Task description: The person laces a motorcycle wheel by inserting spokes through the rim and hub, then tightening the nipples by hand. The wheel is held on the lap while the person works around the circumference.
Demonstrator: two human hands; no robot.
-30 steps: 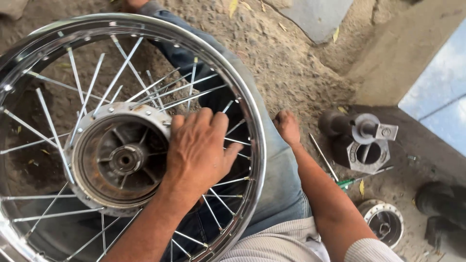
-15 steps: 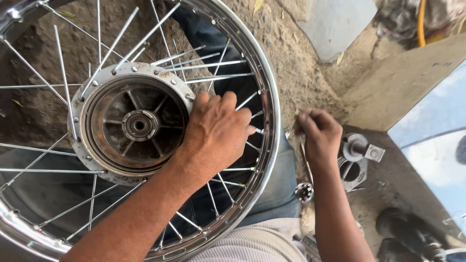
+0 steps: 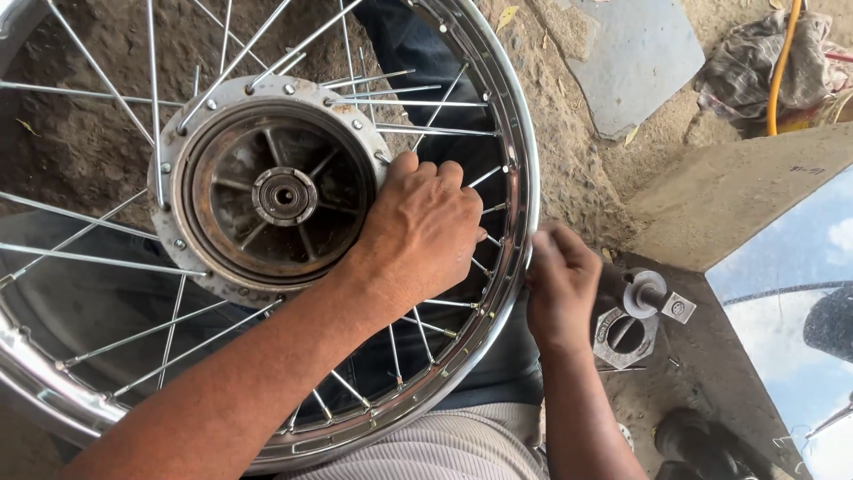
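The left hand (image 3: 422, 227) lies palm down on the spokes (image 3: 426, 116) of a spoked wheel (image 3: 520, 151), fingers curled around them just right of the hub (image 3: 283, 196). The right hand (image 3: 562, 283) is closed at the rim's outer edge; what it pinches is hidden. A hexagonal metal part (image 3: 622, 338) lies just right of that hand.

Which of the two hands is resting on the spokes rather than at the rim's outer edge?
The left hand lies across the spokes beside the hub; the right hand is outside the rim.
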